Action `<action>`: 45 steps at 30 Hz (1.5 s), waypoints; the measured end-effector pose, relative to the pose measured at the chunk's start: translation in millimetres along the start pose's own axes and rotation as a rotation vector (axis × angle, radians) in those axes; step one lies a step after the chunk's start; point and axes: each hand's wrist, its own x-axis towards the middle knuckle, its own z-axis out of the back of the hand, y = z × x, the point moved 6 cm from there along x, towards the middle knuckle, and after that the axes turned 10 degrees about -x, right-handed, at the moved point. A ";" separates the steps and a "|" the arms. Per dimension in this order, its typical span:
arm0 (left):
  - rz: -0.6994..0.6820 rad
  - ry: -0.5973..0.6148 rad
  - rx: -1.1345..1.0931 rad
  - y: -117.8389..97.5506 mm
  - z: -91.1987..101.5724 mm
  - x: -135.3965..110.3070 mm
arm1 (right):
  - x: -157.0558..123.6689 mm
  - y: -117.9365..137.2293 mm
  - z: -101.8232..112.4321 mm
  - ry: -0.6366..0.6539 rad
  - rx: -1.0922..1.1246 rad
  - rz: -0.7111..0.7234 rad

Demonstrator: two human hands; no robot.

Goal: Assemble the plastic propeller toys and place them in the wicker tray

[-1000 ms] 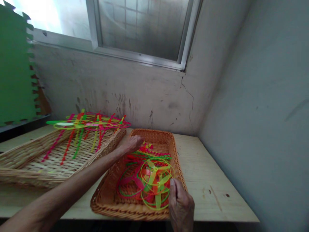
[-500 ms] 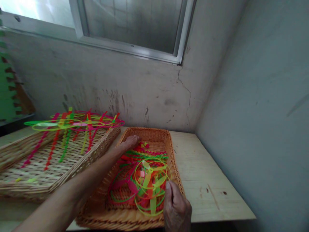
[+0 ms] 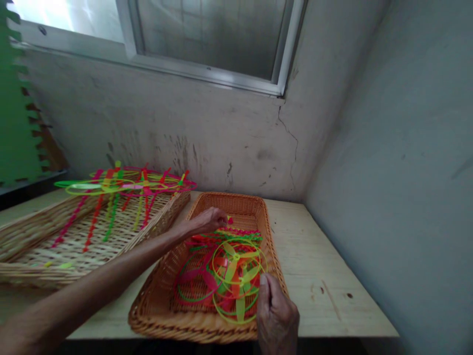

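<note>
Right hand (image 3: 277, 313) & left forearm (image 3: 84, 291) cut off at pic edges, green foam mat (image 3: 15, 98) too

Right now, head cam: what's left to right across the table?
Green foam puzzle mat → pale wicker tray → orange wicker basket → pale wooden tabletop → grey plastered wall

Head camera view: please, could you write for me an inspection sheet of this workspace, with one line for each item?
surface: light wooden tabletop with a few small dark marks.
job's things: neon plastic propeller toys heaped in an orange wicker tray.
clutter: more propeller toys lying across a pale wicker tray.
grippers: left hand at the heap's far end; right hand beside the toys' rings; grip unclear on both.
cables: nothing seen.
surroundings: cracked grey wall, window, green foam mat.
</note>
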 end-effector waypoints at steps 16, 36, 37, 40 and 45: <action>0.231 0.094 0.134 -21.6 -40.3 -25.9 | 7.7 7.6 4.9 -0.029 -0.062 0.079; 0.091 0.088 0.144 -30.8 -11.8 -38.2 | 7.3 7.3 4.7 -0.045 -0.065 0.077; 0.102 0.075 0.161 -33.8 -15.6 -32.6 | 7.3 7.2 5.1 -0.047 -0.066 0.077; 0.139 0.087 0.202 -41.6 -28.3 -17.3 | 7.2 7.6 5.7 -0.049 -0.062 0.080; 0.187 0.162 0.232 -42.2 -41.8 -6.4 | 6.8 7.6 4.0 -0.042 -0.046 0.066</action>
